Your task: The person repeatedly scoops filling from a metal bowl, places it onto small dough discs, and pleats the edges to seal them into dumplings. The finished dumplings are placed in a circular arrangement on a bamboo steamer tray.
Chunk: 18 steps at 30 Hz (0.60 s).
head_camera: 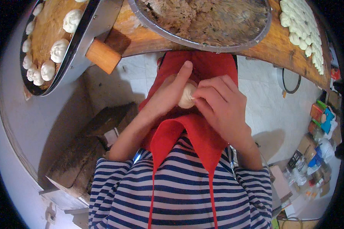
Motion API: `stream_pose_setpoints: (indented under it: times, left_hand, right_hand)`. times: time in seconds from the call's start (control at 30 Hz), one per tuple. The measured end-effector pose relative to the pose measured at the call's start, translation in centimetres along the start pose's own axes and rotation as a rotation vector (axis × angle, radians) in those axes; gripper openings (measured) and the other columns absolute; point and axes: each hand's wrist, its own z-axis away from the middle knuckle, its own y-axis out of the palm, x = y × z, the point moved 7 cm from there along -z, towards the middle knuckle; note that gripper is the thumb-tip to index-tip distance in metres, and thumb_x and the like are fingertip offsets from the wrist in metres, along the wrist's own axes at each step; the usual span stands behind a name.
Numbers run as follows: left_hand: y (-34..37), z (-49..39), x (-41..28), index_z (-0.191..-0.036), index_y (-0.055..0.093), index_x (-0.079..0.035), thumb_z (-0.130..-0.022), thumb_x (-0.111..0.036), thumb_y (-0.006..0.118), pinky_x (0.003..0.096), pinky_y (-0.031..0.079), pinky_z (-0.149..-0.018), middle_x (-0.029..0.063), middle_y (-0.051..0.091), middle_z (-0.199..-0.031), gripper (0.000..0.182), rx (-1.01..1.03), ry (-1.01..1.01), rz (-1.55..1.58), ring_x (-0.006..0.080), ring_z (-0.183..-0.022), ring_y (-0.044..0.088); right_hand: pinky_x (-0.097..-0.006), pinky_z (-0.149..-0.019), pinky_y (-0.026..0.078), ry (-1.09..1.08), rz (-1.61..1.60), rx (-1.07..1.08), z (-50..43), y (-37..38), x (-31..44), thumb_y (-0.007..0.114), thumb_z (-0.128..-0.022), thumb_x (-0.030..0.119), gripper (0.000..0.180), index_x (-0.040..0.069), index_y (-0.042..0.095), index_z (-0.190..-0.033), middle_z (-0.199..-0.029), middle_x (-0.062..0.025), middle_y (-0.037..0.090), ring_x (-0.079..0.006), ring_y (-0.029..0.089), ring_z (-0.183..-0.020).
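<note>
A round pleated dough bun [185,98] rests in my left hand [172,90], whose thumb points up towards the table. The fingertips of my right hand [222,100] pinch the gathered dough at the bun's right side. Both hands are in front of my red apron [200,64], short of the table edge. Beyond them stands a wide metal bowl [172,34] of brown minced filling [197,20]. The bun's underside is hidden by my left palm.
At the upper left, a round steamer tray [47,31] with a wooden handle [103,55] holds several pleated buns [59,51]. Many small dough pieces [301,25] lie on the wooden table [278,40] at the right. Boxes and bags [312,154] crowd the floor at the far right.
</note>
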Motion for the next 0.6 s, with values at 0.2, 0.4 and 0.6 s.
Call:
stream_pose_setpoints:
  times: [0.2,0.4,0.6]
  left_hand:
    - [-0.8,-1.1,-1.0,-0.106,0.068,-0.01,-0.102,-0.067,0.04,0.0307,0.054,-0.062,0.0063,0.07,-0.089,0.064,-0.079,0.128,-0.074,0.0167,-0.074,0.067]
    - [-0.1,-0.6,-1.4,-0.115,0.067,-0.007,-0.104,-0.066,0.035,0.0297,0.051,-0.057,0.0058,0.069,-0.078,0.068,-0.009,0.089,0.229,0.0164,-0.066,0.065]
    - [-0.7,3.3,-4.8,-0.126,0.064,-0.004,-0.106,-0.063,0.026,0.0291,0.049,-0.055,0.0064,0.07,-0.078,0.073,0.009,0.21,0.074,0.015,-0.066,0.066]
  right_hand:
    - [-0.0352,-0.07,0.053,-0.032,-0.049,-0.002,-0.5,0.0,0.1,0.077,-0.077,0.004,0.015,0.006,0.067,-0.088,-0.092,-0.0077,0.068,-0.0277,0.062,-0.079]
    - [-0.0364,-0.069,0.054,0.149,-0.318,-0.145,0.9,-2.1,-2.3,0.076,-0.078,-0.001,0.012,0.002,0.066,-0.082,-0.087,-0.0122,0.069,-0.0279,0.065,-0.076]
    - [-0.0295,-0.076,0.05,0.34,-0.23,-0.425,2.3,-4.4,-13.6,0.066,-0.094,0.004,0.005,0.0,0.068,-0.091,-0.089,-0.0079,0.068,-0.0157,0.062,-0.085]
